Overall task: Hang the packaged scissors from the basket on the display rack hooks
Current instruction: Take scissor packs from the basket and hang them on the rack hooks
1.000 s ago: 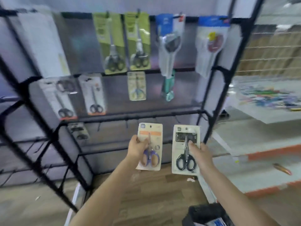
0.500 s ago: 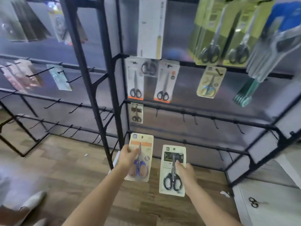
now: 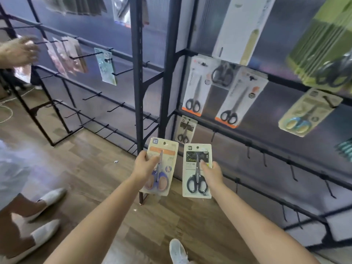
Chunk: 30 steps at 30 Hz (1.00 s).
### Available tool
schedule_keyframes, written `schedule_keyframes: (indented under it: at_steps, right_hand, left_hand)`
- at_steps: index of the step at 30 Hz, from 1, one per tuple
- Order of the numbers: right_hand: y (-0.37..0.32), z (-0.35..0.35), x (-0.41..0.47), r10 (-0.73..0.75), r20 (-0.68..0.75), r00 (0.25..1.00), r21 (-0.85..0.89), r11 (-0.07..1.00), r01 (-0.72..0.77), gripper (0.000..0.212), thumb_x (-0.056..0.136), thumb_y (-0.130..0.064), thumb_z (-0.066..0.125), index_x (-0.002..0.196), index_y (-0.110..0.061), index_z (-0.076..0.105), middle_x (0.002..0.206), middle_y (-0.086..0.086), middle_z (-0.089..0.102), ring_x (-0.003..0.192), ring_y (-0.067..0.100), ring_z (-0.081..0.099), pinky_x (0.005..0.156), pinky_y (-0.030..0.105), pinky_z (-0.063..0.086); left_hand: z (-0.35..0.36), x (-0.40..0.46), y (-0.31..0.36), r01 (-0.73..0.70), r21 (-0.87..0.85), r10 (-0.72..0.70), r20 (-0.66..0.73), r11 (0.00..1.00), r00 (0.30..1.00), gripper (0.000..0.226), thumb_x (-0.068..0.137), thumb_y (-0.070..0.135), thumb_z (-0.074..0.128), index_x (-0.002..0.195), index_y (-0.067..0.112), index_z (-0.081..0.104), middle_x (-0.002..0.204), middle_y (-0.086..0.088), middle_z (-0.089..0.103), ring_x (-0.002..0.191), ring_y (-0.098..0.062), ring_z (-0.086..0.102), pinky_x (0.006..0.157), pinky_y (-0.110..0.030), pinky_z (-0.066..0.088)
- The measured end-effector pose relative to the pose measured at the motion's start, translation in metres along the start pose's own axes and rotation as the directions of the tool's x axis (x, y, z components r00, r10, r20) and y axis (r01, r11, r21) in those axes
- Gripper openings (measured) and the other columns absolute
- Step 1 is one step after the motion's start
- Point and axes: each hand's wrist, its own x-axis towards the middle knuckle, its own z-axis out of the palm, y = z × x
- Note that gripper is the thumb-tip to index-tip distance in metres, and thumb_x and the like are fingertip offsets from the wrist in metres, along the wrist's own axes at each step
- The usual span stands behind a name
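Two packaged scissors in hand, both upright and side by side just in front of the rack's lower left corner: purple-handled pack [image 3: 161,168] gripped by left hand [image 3: 145,164], thumb across the card face; black-handled pack [image 3: 197,170] gripped by right hand [image 3: 212,172], thumb on the blister. Both hands clamped on their cards, neither pack on a hook yet. Change vs. 1 s ago: view has swung left and down, packs now sit lower against the display rack [image 3: 167,73], near the small black-scissors pack [image 3: 185,129] already hung on the bottom-left hook; a similar card design to the right-hand pack, so judgement is that hook or a free one beside it is the target. Basket not in view now. Count, hung on this rack: 2 orange-edged packs [image 3: 198,86], 1 small black pack, 1 blue-handled pack [image 3: 306,113], 1 green stack [image 3: 327,54] at top right (no. of cards cannot tell), 1 tall white pack [image 3: 242,29]. Empty hooks [image 3: 264,159] run along the lower rails, several; exact no. unclear. Adjacent rack [image 3: 62,54] to the left carries a few blurred packs. Another person's hand [image 3: 19,51] reaches there; two white shoes [image 3: 45,216] on the wood floor [image 3: 95,178].
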Motion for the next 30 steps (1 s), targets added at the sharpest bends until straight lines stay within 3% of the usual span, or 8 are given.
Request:
schedule_keyframes:
  at_steps: [4, 8, 13, 15, 18, 22, 27, 30]
  right_hand:
    - [0.01, 0.019, 0.033, 0.007, 0.017, 1.0, -0.038, 0.999, -0.006, 0.017, 0.094, -0.024, 0.053, 0.102, -0.009, 0.053, 0.097, 0.006, 0.061, 0.09, 0.024, 0.057, 0.075, 0.03, 0.041]
    - [0.011, 0.04, 0.072, 0.008, -0.003, 1.0, -0.066, 0.998, -0.008, 0.015, 0.094, -0.026, 0.052, 0.098, -0.012, 0.051, 0.095, 0.005, 0.06, 0.085, 0.023, 0.055, 0.073, 0.03, 0.041]
    - [0.0, 0.074, 0.124, -0.085, -0.038, 0.996, -0.106, 0.991, 0.08, 0.016, 0.094, -0.026, 0.051, 0.097, -0.01, 0.048, 0.096, 0.007, 0.057, 0.089, 0.026, 0.055, 0.074, 0.031, 0.041]
    - [0.002, 0.089, 0.14, -0.135, -0.052, 0.99, -0.176, 0.977, 0.124, 0.017, 0.094, -0.026, 0.051, 0.096, -0.01, 0.048, 0.1, 0.01, 0.059, 0.096, 0.031, 0.057, 0.078, 0.035, 0.043]
    - [0.007, 0.107, 0.162, -0.172, -0.077, 0.982, -0.168, 0.973, 0.157, 0.021, 0.096, -0.024, 0.049, 0.103, -0.004, 0.049, 0.105, 0.012, 0.059, 0.1, 0.032, 0.057, 0.076, 0.033, 0.04]
    - [0.01, 0.113, 0.185, -0.198, -0.107, 0.974, -0.189, 0.966, 0.176, 0.03, 0.098, -0.025, 0.046, 0.113, 0.0, 0.047, 0.106, 0.012, 0.057, 0.093, 0.028, 0.053, 0.076, 0.033, 0.04]
    - [0.021, 0.114, 0.2, -0.284, -0.118, 0.951, -0.23, 0.94, 0.252, 0.02, 0.097, -0.028, 0.047, 0.099, -0.008, 0.046, 0.104, 0.013, 0.059, 0.092, 0.028, 0.055, 0.075, 0.034, 0.043]
    - [0.028, 0.116, 0.203, -0.288, -0.126, 0.949, -0.241, 0.937, 0.252, 0.025, 0.097, -0.028, 0.047, 0.103, -0.003, 0.048, 0.105, 0.014, 0.059, 0.099, 0.03, 0.056, 0.077, 0.033, 0.04]
  left_hand:
    - [0.004, 0.027, -0.009, -0.028, -0.008, 0.028, -0.061, 1.0, 0.998, 0.012, 0.091, 0.015, 0.057, 0.098, 0.012, 0.048, 0.089, 0.0, 0.059, 0.075, -0.007, 0.059, 0.057, -0.021, 0.047]
    - [0.01, 0.048, -0.026, -0.062, 0.01, 0.062, -0.072, 0.998, 0.995, 0.012, 0.091, 0.014, 0.057, 0.097, 0.01, 0.048, 0.087, 0.001, 0.057, 0.077, -0.01, 0.058, 0.056, -0.019, 0.043]
    - [0.022, 0.077, -0.053, -0.101, 0.005, 0.101, -0.068, 0.995, 0.993, 0.019, 0.088, 0.017, 0.063, 0.081, 0.023, 0.047, 0.084, 0.004, 0.057, 0.078, -0.013, 0.056, 0.068, -0.029, 0.048]
    - [0.026, 0.091, -0.066, -0.083, -0.04, 0.079, -0.102, 0.996, 0.992, 0.018, 0.085, 0.021, 0.067, 0.08, 0.022, 0.05, 0.082, 0.003, 0.061, 0.083, -0.019, 0.06, 0.08, -0.039, 0.051]
    - [0.029, 0.109, -0.076, -0.08, -0.06, 0.075, -0.093, 0.995, 0.993, 0.018, 0.084, 0.028, 0.068, 0.083, 0.022, 0.051, 0.086, 0.001, 0.064, 0.086, -0.02, 0.063, 0.084, -0.046, 0.052]
    - [0.028, 0.123, -0.088, -0.11, -0.033, 0.107, -0.088, 0.993, 0.99, 0.017, 0.086, 0.027, 0.065, 0.082, 0.023, 0.049, 0.083, 0.004, 0.061, 0.081, -0.015, 0.061, 0.081, -0.041, 0.052]
    - [0.031, 0.132, -0.098, -0.132, 0.013, 0.133, -0.072, 0.991, 0.989, 0.015, 0.088, 0.023, 0.062, 0.081, 0.023, 0.048, 0.082, 0.005, 0.06, 0.08, -0.015, 0.06, 0.078, -0.038, 0.05]
    - [0.034, 0.131, -0.101, -0.13, 0.002, 0.13, -0.057, 0.992, 0.99, 0.015, 0.089, 0.019, 0.061, 0.081, 0.022, 0.049, 0.08, 0.007, 0.06, 0.075, -0.01, 0.058, 0.075, -0.036, 0.05]
